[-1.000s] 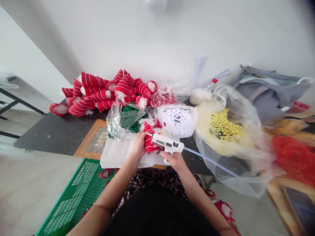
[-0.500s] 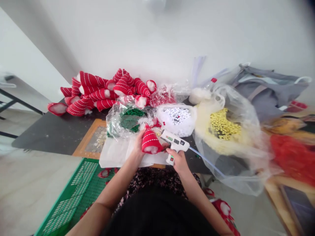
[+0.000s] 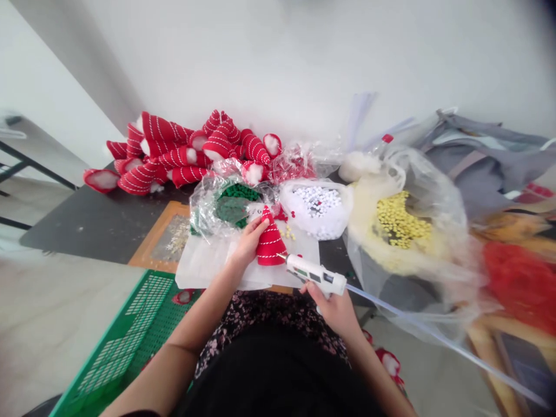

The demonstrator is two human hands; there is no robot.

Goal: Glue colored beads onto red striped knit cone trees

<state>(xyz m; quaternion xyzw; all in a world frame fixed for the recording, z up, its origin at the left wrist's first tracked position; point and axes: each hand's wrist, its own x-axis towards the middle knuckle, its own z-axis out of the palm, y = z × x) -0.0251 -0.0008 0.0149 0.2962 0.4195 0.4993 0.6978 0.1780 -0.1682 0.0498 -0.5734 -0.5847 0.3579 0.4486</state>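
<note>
My left hand (image 3: 251, 240) grips a red felt cone (image 3: 270, 246) with white stitched lines, its tip pointing away from me. In my right hand (image 3: 330, 304) is a white glue gun (image 3: 316, 273), a long clear glue stick (image 3: 391, 310) trailing from its back. The nozzle tip touches or nearly touches the cone's lower right edge. Under the cone lies white paper (image 3: 208, 260). A few small yellow balls (image 3: 288, 233) and red balls (image 3: 282, 214) sit just beyond it.
Stuffed red cones (image 3: 165, 153) are piled at the back left. Plastic bags hold green balls (image 3: 237, 205), white balls (image 3: 319, 200) and yellow balls (image 3: 402, 223). A green plastic basket (image 3: 117, 336) stands below the table's front left. Grey cloth (image 3: 482, 156) lies at the right.
The cone has turned so that its stitched side faces up and its stuffed base no longer shows. The glue gun has swung, bringing its nozzle to the cone's lower right edge.
</note>
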